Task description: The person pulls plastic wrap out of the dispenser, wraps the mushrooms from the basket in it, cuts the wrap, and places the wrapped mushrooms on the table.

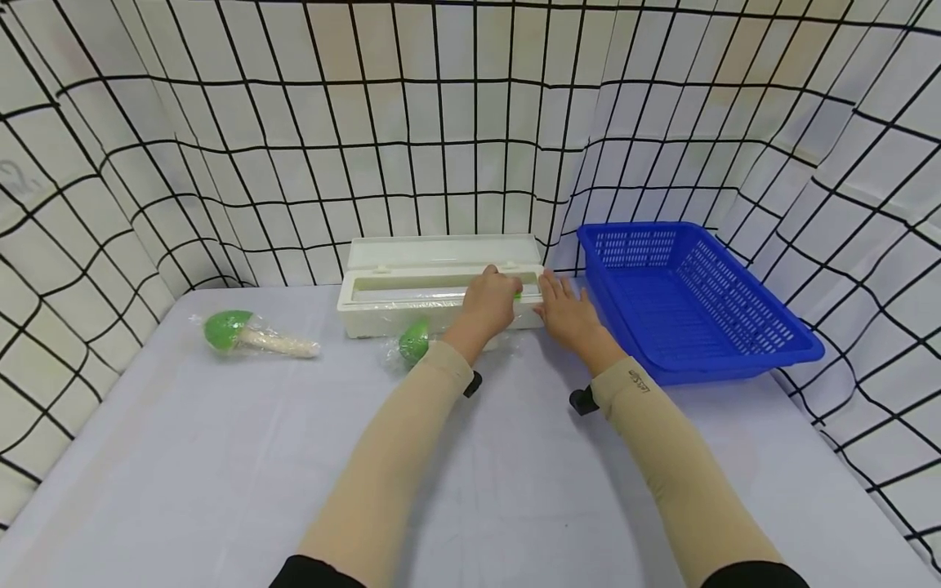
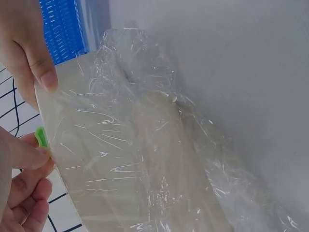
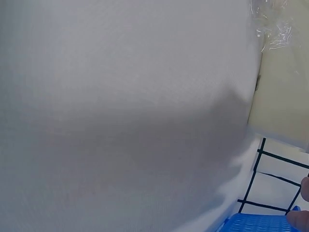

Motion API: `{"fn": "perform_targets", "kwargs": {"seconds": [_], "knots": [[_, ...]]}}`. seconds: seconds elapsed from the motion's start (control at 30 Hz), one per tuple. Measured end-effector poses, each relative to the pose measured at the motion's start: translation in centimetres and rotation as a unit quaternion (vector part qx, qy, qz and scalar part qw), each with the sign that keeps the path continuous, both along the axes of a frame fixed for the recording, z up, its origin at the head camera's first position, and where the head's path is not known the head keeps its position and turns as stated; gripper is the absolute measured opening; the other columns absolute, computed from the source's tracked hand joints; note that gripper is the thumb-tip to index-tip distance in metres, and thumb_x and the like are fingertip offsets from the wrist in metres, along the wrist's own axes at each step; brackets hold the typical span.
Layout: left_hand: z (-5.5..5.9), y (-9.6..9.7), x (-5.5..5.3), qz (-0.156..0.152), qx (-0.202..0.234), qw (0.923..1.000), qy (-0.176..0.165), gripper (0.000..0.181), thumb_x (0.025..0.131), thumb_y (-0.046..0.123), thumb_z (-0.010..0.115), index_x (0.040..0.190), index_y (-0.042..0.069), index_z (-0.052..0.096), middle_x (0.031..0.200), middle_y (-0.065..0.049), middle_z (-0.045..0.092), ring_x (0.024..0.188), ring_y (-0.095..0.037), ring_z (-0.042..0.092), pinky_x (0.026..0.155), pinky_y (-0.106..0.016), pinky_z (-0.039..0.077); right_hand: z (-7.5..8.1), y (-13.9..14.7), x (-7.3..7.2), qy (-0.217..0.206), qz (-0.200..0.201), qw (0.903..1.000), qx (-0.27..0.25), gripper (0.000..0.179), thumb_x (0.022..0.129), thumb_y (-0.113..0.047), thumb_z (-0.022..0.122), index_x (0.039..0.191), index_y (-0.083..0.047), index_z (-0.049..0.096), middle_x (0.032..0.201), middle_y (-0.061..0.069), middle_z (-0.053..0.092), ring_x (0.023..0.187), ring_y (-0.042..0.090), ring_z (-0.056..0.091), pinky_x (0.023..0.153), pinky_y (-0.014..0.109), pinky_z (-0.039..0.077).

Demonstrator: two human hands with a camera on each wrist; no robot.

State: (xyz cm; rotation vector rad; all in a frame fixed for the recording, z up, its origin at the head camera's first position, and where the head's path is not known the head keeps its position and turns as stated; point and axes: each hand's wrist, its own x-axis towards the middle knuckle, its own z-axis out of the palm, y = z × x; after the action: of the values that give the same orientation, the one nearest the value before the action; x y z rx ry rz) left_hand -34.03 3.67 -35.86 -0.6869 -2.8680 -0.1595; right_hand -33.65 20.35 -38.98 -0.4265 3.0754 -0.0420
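Observation:
A white cling film dispenser box stands at the back of the table with its lid raised. My left hand pinches a small green slider between thumb and finger at the box's top edge, toward its right end. My right hand rests with fairly straight fingers on that right end. Clear film hangs down over the box front. It covers a mushroom-shaped piece with a green cap and pale stem, lying in front of the box and partly hidden behind my left forearm.
Another green-capped, pale-stemmed piece, wrapped in clear film, lies at the left of the table. A blue plastic basket stands right of the box. Black wire mesh backed with white sheet encloses the table's back and sides.

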Motion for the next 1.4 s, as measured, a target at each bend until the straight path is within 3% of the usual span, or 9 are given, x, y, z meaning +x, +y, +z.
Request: {"fn": "perform_targets", "kwargs": {"seconds": [0.73,1.4], "knots": [[0.2,-0.6,0.2,0.002,-0.013,0.9999,0.01,0.034,0.09,0.008,0.076,0.123,0.016,0.074,0.115,-0.004,0.075,0.107,-0.024,0.061,0.088,-0.036,0.054,0.0,0.1,0.0,-0.004,-0.003,1.0,-0.003,0.062,0.114,-0.031,0.028,0.163,0.0,0.005,0.171,0.014,0.001,0.155,0.037,0.005,0.12,0.063,0.016],[0.6,-1.2,0.7,0.003,-0.033,0.9993,0.015,0.031,0.09,0.007,0.075,0.121,0.014,0.075,0.112,-0.005,0.075,0.106,-0.025,0.063,0.085,-0.035,0.056,0.3,-0.1,0.2,0.0,-0.001,1.0,-0.005,0.062,0.114,-0.029,0.03,0.163,0.001,0.007,0.17,0.015,0.006,0.155,0.038,0.009,0.12,0.064,0.017]]}}
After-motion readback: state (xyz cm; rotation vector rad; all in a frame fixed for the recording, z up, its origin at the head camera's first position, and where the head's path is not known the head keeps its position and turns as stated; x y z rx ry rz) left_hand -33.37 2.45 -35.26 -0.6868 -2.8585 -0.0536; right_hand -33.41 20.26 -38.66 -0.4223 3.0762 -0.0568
